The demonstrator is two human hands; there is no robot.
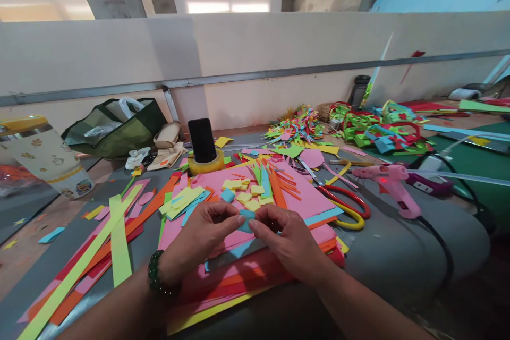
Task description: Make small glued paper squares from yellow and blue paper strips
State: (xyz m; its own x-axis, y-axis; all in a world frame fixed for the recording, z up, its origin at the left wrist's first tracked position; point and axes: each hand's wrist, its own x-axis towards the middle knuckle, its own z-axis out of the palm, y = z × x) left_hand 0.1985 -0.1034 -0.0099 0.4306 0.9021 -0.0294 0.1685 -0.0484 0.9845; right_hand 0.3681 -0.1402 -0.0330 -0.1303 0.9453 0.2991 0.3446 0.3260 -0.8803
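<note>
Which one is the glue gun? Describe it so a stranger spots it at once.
Start at the pink paper stack mid-table. Right of it lie the scissors; just right of them lies the glue gun. It alone is pistol-shaped, pink, with a black cord.

Both forearms reach in from below and converge. The left hand and right hand lie knuckles-up, fingertips pinched and nearly meeting; the thumbs seem tucked under, though mostly hidden.
</note>
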